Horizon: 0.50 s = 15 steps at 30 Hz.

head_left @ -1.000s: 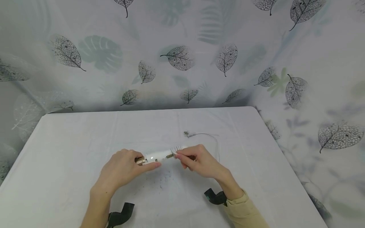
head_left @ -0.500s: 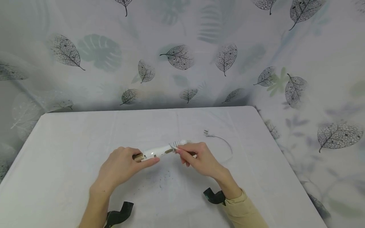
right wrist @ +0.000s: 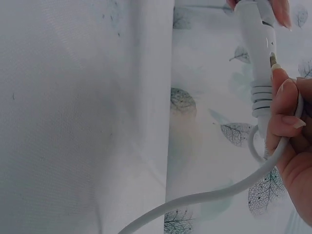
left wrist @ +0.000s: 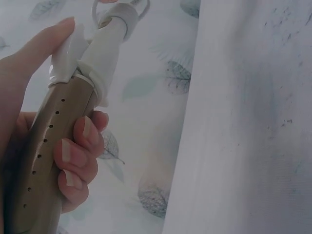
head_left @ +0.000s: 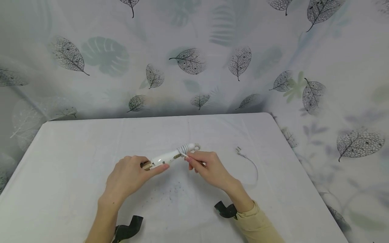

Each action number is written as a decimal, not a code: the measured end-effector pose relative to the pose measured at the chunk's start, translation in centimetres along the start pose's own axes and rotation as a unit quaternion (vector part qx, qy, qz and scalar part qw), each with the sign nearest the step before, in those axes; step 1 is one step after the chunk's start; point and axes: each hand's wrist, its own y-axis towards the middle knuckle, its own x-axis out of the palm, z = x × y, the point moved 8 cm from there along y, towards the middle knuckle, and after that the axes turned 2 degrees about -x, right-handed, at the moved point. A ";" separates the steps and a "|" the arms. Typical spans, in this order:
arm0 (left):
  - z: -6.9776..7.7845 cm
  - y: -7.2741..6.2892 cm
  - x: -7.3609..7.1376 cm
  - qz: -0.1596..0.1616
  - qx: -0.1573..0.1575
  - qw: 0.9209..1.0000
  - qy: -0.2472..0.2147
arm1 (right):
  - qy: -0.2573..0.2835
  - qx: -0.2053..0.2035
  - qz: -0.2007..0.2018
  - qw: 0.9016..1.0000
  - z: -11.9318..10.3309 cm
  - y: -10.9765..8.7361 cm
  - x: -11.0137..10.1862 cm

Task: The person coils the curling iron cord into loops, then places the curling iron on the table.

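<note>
Over the white table [head_left: 76,145], the left hand [head_left: 126,175] curls round a white-and-gold tool [head_left: 165,159]; the right hand [head_left: 209,168] pinches its cord [right wrist: 209,196], part-wound round the handle end [head_left: 190,146]. Light, even tension should keep turns [right wrist: 262,92] snug.

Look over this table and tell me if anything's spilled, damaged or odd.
Small dark specks dot the white tablecloth on the person's side of the white-and-gold device, odd against the pale cloth. Stains or debris, I cannot tell. No damage shows on the device.
</note>
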 end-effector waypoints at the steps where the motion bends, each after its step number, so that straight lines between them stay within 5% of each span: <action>1: 0.0 0.0 0.0 0.002 0.000 1.000 0.000 | -0.002 0.002 0.001 1.000 0.0 0.0 0.0; 9: 0.0 0.1 0.1 0.013 -0.020 1.000 -0.012 | -0.044 0.009 0.037 0.998 0.4 0.2 -0.4; 15: -0.7 0.0 -1.0 0.039 -0.049 0.998 -0.024 | -0.021 0.024 0.083 0.996 0.7 0.1 -1.3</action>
